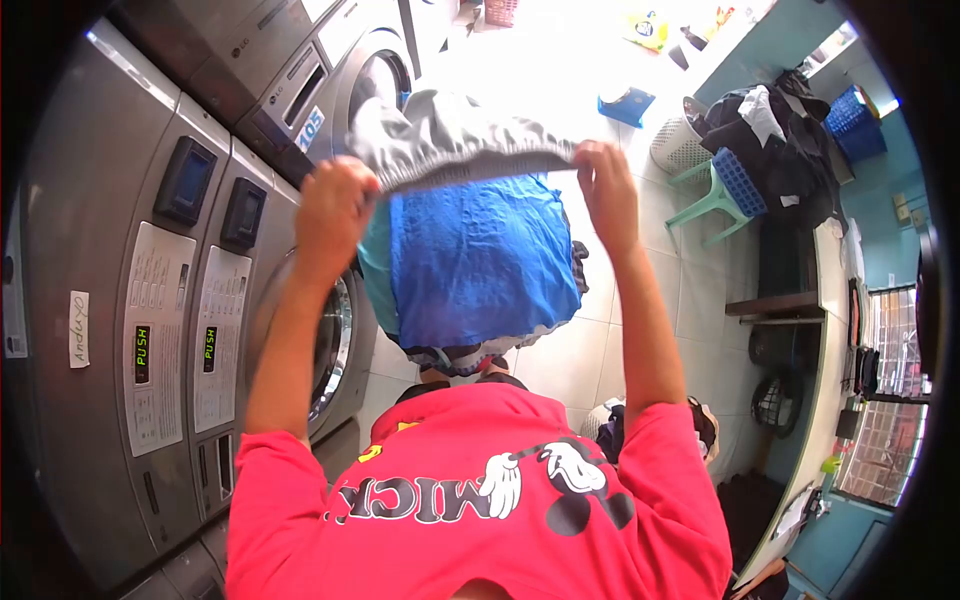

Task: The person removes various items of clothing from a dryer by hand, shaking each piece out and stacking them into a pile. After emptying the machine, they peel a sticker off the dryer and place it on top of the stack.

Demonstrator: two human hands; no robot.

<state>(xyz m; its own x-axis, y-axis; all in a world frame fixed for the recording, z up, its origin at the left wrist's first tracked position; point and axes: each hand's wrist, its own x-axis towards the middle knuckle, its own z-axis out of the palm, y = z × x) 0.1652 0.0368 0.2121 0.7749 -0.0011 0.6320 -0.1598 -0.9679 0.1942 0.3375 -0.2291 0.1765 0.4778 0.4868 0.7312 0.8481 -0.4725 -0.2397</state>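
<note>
My left hand (pixel 337 208) and my right hand (pixel 609 190) each pinch one end of the gathered elastic waistband of light grey shorts (pixel 455 135). Stretched wide between the hands, the waistband shows its darker inner side, while the rest of the cloth billows beyond it. Below lies a blue cloth (pixel 480 265), spread over a pile of laundry in front of my legs. A teal cloth (pixel 374 250) shows at the pile's left edge, near my left wrist. Whatever holds the pile is hidden beneath it.
Steel washing machines (pixel 215 300) line the left side, one with a round door (pixel 335 335) beside my left arm. At right stand a green stool (pixel 715 205), a white basket (pixel 680 140) and heaped dark clothes (pixel 775 150). More laundry (pixel 705 430) sits by my right elbow.
</note>
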